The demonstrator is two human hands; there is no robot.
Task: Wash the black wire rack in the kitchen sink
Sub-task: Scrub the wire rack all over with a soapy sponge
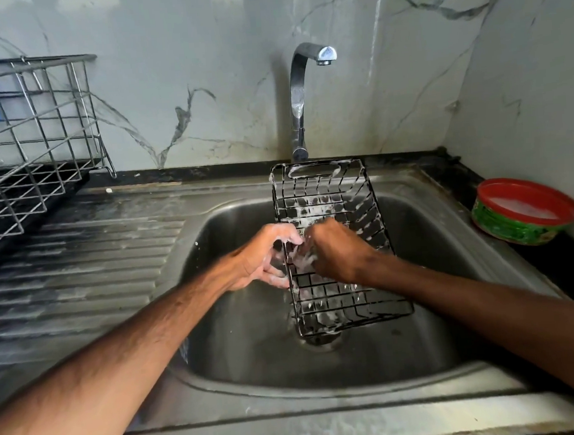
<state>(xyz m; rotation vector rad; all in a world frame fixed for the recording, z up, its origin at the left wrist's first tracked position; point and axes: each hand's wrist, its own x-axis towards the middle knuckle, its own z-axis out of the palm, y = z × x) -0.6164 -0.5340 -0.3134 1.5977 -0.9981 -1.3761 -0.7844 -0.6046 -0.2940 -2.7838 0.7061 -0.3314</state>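
The black wire rack point(328, 193) stands tilted in the steel sink point(428, 240), its far end leaning on the back rim under the tap, its near end down by the drain. Soap foam clings to its wires. My left hand point(268, 256) grips the rack's left side rim, fingers curled round the wire. My right hand point(336, 251) reaches inside the rack with its fingers curled down onto something foamy, which I cannot make out. Both hands are soapy.
A chrome tap point(298, 96) rises behind the sink, with no water running. A silver wire dish rack point(29, 141) stands on the ribbed draining board point(87, 267) at the left. A red-rimmed green tub of soap point(522, 212) sits on the right counter.
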